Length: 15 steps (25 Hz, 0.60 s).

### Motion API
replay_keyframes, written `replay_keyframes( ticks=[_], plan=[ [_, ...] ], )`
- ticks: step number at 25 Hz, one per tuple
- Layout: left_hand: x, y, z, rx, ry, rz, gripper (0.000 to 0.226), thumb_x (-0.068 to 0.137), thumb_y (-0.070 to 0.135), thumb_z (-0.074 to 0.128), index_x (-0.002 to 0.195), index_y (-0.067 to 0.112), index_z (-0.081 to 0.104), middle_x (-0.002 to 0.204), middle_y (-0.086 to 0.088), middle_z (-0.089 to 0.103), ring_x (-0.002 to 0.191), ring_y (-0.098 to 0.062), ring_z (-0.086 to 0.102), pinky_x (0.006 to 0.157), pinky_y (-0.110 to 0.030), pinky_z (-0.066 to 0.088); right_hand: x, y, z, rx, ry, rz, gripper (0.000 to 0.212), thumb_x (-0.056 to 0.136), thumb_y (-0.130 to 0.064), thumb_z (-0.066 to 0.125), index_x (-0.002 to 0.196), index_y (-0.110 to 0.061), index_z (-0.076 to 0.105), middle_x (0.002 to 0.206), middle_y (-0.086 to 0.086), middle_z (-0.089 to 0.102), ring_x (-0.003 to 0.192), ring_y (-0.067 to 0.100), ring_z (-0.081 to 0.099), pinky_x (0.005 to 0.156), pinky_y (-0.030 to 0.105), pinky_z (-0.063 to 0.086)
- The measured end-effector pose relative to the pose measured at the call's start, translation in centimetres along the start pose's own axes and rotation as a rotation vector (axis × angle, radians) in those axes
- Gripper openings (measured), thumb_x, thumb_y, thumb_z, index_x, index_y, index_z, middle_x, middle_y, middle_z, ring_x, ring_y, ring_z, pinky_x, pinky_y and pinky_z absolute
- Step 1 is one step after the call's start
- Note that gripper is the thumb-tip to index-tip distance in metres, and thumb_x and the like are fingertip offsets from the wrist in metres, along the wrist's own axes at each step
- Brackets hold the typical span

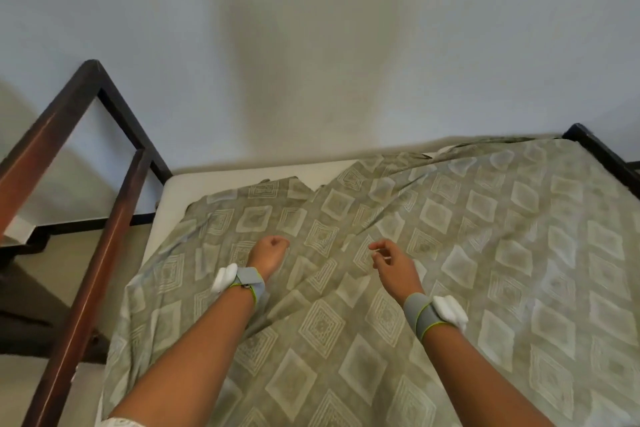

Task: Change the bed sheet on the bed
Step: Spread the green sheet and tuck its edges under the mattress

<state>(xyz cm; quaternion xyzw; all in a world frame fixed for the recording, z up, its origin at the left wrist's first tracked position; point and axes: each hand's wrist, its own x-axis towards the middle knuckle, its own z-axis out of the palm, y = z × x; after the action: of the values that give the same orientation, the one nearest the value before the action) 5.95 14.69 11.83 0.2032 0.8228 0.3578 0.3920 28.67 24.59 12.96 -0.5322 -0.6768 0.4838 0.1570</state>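
A grey-green bed sheet (415,253) with a pale diamond pattern lies spread and wrinkled over the bed. Its far edge is crumpled and falls short of the wall side. The white mattress (180,191) shows bare at the far left corner and along the far edge. My left hand (270,253) hovers over the sheet left of centre, its fingers curled into a fist with nothing visible in it. My right hand (391,262) is held above the sheet near the centre, fingers loosely curved and apart from the thumb, holding nothing. Both wrists wear grey bands with white sensors.
A dark wooden bed frame end (104,218) rises along the left side of the mattress. Another dark frame corner (602,152) shows at the far right. A plain pale wall (311,45) runs right behind the bed. Floor (41,274) lies at the left.
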Motion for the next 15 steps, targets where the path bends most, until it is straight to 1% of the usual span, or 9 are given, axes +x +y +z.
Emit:
replay_keyframes(
  ticks=[2, 3, 5, 6, 8, 10, 11, 13, 15],
  plan=[
    [5.3, 0.4, 1.9, 0.070, 0.033, -0.022, 0.026, 0.094, 0.023, 0.053, 0.112, 0.007, 0.063, 0.116, -0.015, 0.063, 0.109, -0.031, 0.057, 0.081, -0.028, 0.039, 4.8, 1.5, 0.2, -0.100, -0.038, -0.024, 0.016, 0.096, -0.014, 0.049, 0.107, -0.015, 0.061, 0.103, 0.002, 0.061, 0.090, 0.020, 0.060, 0.077, 0.030, 0.047],
    [8.0, 0.2, 2.8, 0.093, 0.048, -0.032, 0.030, 0.093, 0.022, 0.054, 0.117, 0.005, 0.060, 0.121, -0.017, 0.061, 0.113, -0.032, 0.055, 0.083, -0.028, 0.039, 7.2, 2.3, 0.4, -0.152, -0.064, -0.042, 0.018, 0.095, -0.014, 0.050, 0.109, -0.015, 0.061, 0.107, 0.002, 0.060, 0.090, 0.017, 0.058, 0.078, 0.027, 0.045],
    [13.2, -1.1, 4.7, 0.151, 0.055, -0.067, 0.042, 0.092, 0.025, 0.058, 0.128, 0.004, 0.052, 0.131, -0.018, 0.054, 0.122, -0.032, 0.050, 0.094, -0.030, 0.039, 12.3, 4.4, 1.1, -0.246, -0.140, -0.080, 0.022, 0.095, -0.016, 0.051, 0.116, -0.015, 0.058, 0.116, 0.000, 0.055, 0.095, 0.014, 0.056, 0.082, 0.022, 0.040],
    [17.4, -2.6, 6.8, 0.198, 0.058, -0.085, 0.048, 0.091, 0.028, 0.060, 0.131, 0.004, 0.049, 0.135, -0.019, 0.051, 0.125, -0.032, 0.048, 0.098, -0.031, 0.038, 16.6, 6.6, 2.0, -0.326, -0.195, -0.117, 0.024, 0.095, -0.017, 0.051, 0.119, -0.016, 0.056, 0.120, 0.000, 0.052, 0.101, 0.015, 0.055, 0.086, 0.022, 0.040],
    [21.7, -3.6, 8.3, 0.316, 0.028, -0.086, 0.059, 0.089, 0.032, 0.063, 0.136, 0.004, 0.042, 0.140, -0.020, 0.044, 0.128, -0.032, 0.045, 0.102, -0.033, 0.038, 22.2, 8.7, 2.4, -0.453, -0.242, -0.162, 0.031, 0.095, -0.017, 0.051, 0.126, -0.014, 0.052, 0.129, 0.004, 0.047, 0.115, 0.021, 0.052, 0.095, 0.026, 0.039],
    [27.2, -5.3, 11.5, 0.407, -0.022, -0.072, 0.074, 0.087, 0.039, 0.065, 0.143, 0.004, 0.031, 0.147, -0.019, 0.034, 0.133, -0.032, 0.039, 0.105, -0.036, 0.036, 28.9, 12.4, 3.5, -0.548, -0.274, -0.162, 0.040, 0.094, -0.018, 0.052, 0.133, -0.010, 0.047, 0.138, 0.008, 0.041, 0.120, 0.025, 0.050, 0.100, 0.030, 0.037],
    [29.7, -6.0, 12.8, 0.453, -0.048, -0.047, 0.086, 0.083, 0.045, 0.067, 0.147, 0.006, 0.023, 0.151, -0.018, 0.026, 0.138, -0.032, 0.032, 0.109, -0.038, 0.033, 32.1, 14.0, 4.0, -0.590, -0.288, -0.165, 0.046, 0.093, -0.018, 0.053, 0.136, -0.008, 0.042, 0.144, 0.010, 0.036, 0.123, 0.028, 0.049, 0.103, 0.031, 0.036],
    [33.4, -7.0, 15.0, 0.571, -0.069, -0.038, 0.113, 0.072, 0.057, 0.072, 0.151, 0.010, 0.007, 0.158, -0.016, 0.008, 0.145, -0.035, 0.014, 0.116, -0.044, 0.023, 37.5, 15.9, 4.6, -0.687, -0.303, -0.178, 0.061, 0.091, -0.017, 0.056, 0.145, -0.008, 0.029, 0.155, 0.013, 0.018, 0.135, 0.031, 0.038, 0.108, 0.033, 0.032],
    [35.7, -7.9, 16.5, 0.783, -0.054, -0.065, 0.132, 0.062, 0.062, 0.076, 0.151, 0.016, -0.010, 0.158, -0.018, -0.010, 0.145, -0.042, 0.000, 0.118, -0.050, 0.012, 41.3, 16.5, 5.4, -0.719, -0.325, -0.169, 0.085, 0.087, -0.019, 0.064, 0.152, -0.020, 0.009, 0.159, 0.014, -0.006, 0.141, 0.035, 0.028, 0.109, 0.037, 0.033]
  ],
)
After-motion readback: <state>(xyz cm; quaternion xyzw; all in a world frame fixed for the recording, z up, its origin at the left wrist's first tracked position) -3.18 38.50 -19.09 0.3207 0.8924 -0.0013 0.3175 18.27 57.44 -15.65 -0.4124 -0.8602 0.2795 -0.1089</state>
